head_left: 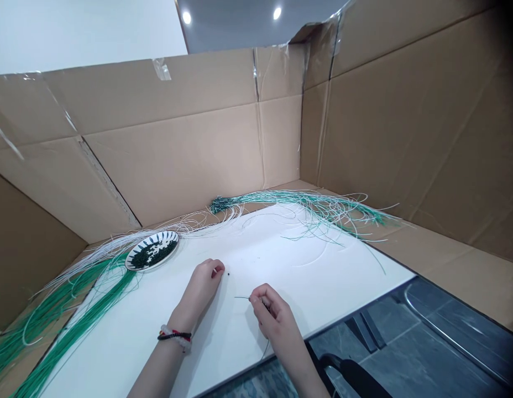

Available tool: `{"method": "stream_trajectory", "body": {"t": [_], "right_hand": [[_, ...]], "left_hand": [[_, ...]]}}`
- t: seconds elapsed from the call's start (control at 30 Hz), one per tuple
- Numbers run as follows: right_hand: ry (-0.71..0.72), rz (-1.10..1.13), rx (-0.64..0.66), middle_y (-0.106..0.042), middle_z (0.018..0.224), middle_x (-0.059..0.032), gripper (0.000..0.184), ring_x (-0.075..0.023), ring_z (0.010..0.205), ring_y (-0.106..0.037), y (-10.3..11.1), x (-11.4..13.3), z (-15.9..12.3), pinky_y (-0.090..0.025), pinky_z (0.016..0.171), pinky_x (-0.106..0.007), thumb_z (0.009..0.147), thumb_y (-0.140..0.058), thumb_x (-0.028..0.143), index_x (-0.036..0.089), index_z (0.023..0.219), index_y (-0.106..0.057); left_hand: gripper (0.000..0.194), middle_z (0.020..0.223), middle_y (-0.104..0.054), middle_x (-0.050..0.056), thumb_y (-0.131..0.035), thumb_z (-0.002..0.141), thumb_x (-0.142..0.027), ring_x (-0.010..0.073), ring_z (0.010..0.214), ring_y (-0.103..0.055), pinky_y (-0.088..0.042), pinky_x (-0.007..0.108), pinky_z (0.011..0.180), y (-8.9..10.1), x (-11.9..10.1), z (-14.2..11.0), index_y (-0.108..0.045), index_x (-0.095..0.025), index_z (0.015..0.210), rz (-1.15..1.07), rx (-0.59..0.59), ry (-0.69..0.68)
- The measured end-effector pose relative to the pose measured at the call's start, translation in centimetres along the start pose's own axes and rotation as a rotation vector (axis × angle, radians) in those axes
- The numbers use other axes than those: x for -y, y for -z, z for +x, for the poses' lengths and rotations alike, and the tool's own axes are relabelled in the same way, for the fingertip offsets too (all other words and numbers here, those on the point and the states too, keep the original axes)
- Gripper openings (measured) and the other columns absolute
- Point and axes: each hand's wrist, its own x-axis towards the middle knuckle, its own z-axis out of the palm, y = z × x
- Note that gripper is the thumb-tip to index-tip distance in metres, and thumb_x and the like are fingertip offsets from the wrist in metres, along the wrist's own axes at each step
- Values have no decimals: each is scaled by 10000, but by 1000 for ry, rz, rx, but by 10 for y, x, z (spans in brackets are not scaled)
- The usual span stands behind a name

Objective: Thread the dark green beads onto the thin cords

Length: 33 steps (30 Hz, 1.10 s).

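Strand (241,297), a single one, is pinched in my right hand (276,316) over the white surface (256,243). My left hand (204,281) curls beside one dark bead (229,273); I can't tell whether its fingertips meet. Beyond lies one plate (172,236) of many dark beads.

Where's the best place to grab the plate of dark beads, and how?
I'd take the right rim of the plate from the right with the left hand, thumb over, fingers under, keeping it level: strands crowd its left side, and beads lie loose in it.
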Motion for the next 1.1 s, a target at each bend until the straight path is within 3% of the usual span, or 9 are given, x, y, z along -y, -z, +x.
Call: {"method": "stream_trajectory", "body": {"t": [0.5, 0.73, 0.9, 1.1], "right_hand": [[7, 24, -10, -300, 626, 89, 311, -105, 522, -178, -3, -3, 2, -97, 471, -283, 922, -595, 485, 222, 789, -495], [15, 17, -27, -300, 616, 88, 303, -104, 520, -199, -5, -4, 3, -106, 470, -279, 915, -599, 467, 216, 774, -505], [31, 6, -38, -303, 610, 89, 304, -108, 527, -214, -5, -4, 1, -117, 480, -280, 903, -615, 466, 214, 767, -514], [50, 5, -43, -303, 607, 89, 310, -110, 532, -222, -5, -5, 0, -125, 484, -279, 896, -634, 471, 214, 765, -520]], "left_hand": [[131, 954, -737, 29, -656, 961, -273, 196, 877, -714, -593, 409, 812, 2, 0, 1, -699, -153, 930, -16, -6, 67], [192, 943, -734, 23, -638, 974, -274, 186, 803, -718, -604, 396, 772, 0, 5, 0, -668, -157, 1123, -95, -29, 122], [140, 976, -744, 36, -661, 957, -290, 210, 918, -712, -578, 438, 861, 0, 10, 1, -707, -159, 939, -96, -37, 126], [159, 902, -744, 15, -662, 955, -302, 194, 836, -716, -586, 406, 810, 0, 7, -2, -708, -158, 905, -178, -20, 73]]}}
